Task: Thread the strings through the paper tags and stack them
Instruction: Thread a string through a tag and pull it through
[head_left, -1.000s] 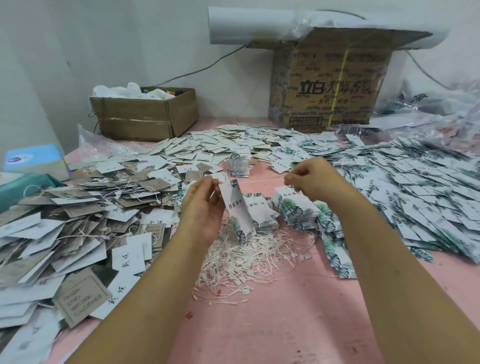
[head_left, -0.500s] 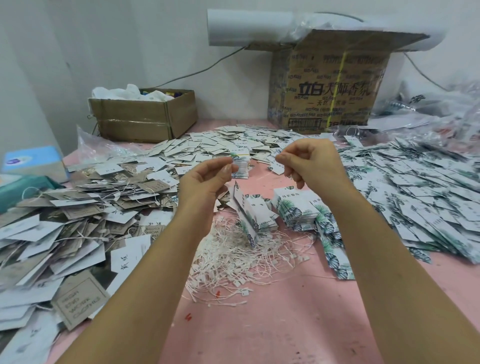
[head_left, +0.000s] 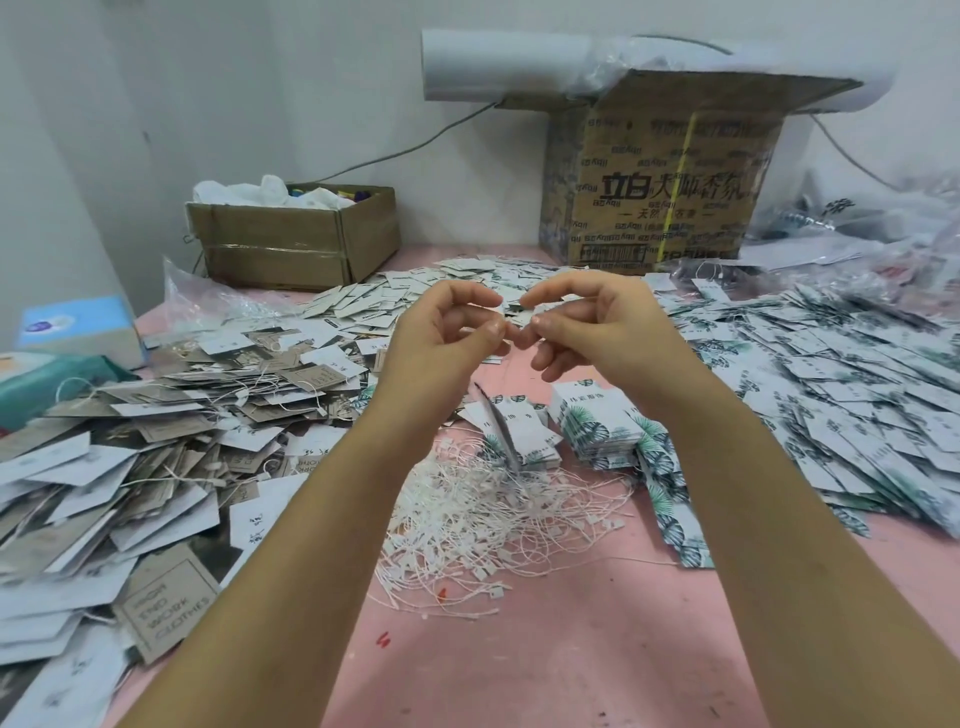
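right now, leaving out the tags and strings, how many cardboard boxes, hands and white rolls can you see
cardboard boxes: 2
hands: 2
white roll: 1
total: 5

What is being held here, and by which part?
Left hand and right hand each pinch an end of a thin white string between thumb and forefinger; a tag hangs below.

A loose tangle of thin white strings (head_left: 498, 525) with small flat end tabs lies mid-tabletop (head_left: 571, 654). At its 1 o'clock sit short neat stacks (head_left: 597, 431) of white, green-leafed tags. One tag (head_left: 500, 426) stands edge-on, tilted, at the tangle's 12 o'clock. Loose leaf tags (head_left: 831, 395) spread at 3 o'clock. Strung brown and white tags (head_left: 156, 441) heap at 9 o'clock.
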